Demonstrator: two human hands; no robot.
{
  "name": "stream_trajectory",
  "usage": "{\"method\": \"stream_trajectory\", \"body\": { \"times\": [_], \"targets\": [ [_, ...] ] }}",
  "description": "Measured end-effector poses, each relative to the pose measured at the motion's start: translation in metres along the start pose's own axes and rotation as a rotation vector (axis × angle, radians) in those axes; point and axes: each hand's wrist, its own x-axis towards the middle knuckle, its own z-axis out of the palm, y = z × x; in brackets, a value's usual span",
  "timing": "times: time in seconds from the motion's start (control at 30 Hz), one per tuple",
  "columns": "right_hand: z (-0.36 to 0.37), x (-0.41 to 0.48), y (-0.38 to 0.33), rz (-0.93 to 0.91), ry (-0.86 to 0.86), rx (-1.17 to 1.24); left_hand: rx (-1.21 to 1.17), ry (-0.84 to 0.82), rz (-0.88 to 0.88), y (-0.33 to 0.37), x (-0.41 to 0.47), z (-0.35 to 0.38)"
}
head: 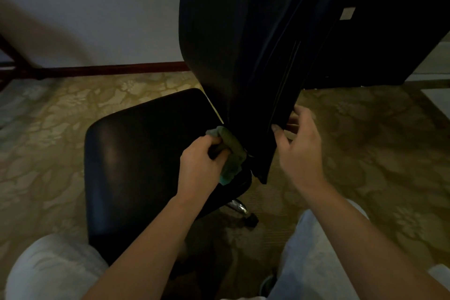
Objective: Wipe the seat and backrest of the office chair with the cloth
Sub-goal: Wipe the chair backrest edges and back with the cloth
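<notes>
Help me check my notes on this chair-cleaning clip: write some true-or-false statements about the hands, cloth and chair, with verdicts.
1. The left hand holds the crumpled green cloth. True.
2. The cloth sits at the front edge of the glossy black padded seat. False: it is at the rear, where the seat meets the tall black backrest.
3. The right hand holds the backrest's lower edge. True.
4. The chair stands on bare wooden boards. False: it stands on patterned beige carpet.
</notes>
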Motion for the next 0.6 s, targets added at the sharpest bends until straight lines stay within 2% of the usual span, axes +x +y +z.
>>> {"method": "stream_trajectory", "body": {
  "times": [0.17,0.43,0.6],
  "targets": [
    [0.004,-0.004,-0.001,0.031,0.010,-0.011,-0.047,0.075,0.084,0.021,0.016,0.006],
    [0.005,-0.004,-0.001,0.036,0.045,-0.025,-0.011,0.110,0.046,0.016,0.017,0.028],
    [0.006,-0.005,0.001,0.040,0.034,-0.027,0.031,0.024,0.002,0.002,0.009,0.036]
  ]
}}
